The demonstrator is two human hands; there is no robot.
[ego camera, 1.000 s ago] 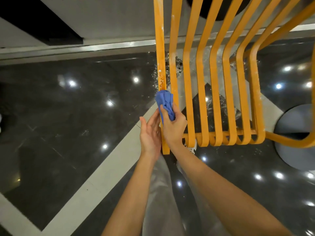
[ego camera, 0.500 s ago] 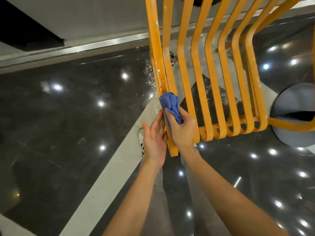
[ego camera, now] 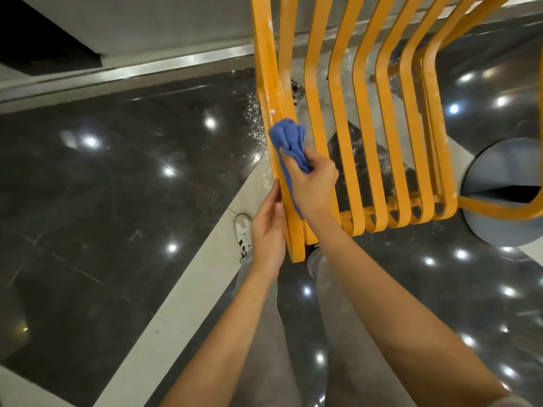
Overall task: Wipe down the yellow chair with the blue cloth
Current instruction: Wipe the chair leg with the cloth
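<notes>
The yellow chair (ego camera: 364, 118) fills the upper middle and right, a row of curved orange-yellow slats seen from above, with white dusty specks on its leftmost slats. A bunched blue cloth (ego camera: 289, 139) lies against the two leftmost slats. My right hand (ego camera: 313, 180) grips the cloth, thumb on top, and holds it on the slat. My left hand (ego camera: 267, 233) rests flat with straight fingers against the outer side of the leftmost slat, just below the cloth.
Under the chair is glossy black tile floor (ego camera: 117, 186) with a pale diagonal band (ego camera: 188, 289) and white debris (ego camera: 254, 113). A round grey base (ego camera: 499, 189) stands at right. My white shoe (ego camera: 242, 233) and grey trousers are below.
My right hand has slid the blue cloth a little up the leftmost slats. The left hand stays against the slat's outer side. The view has shifted, with the chair now nearer and more to the left.
</notes>
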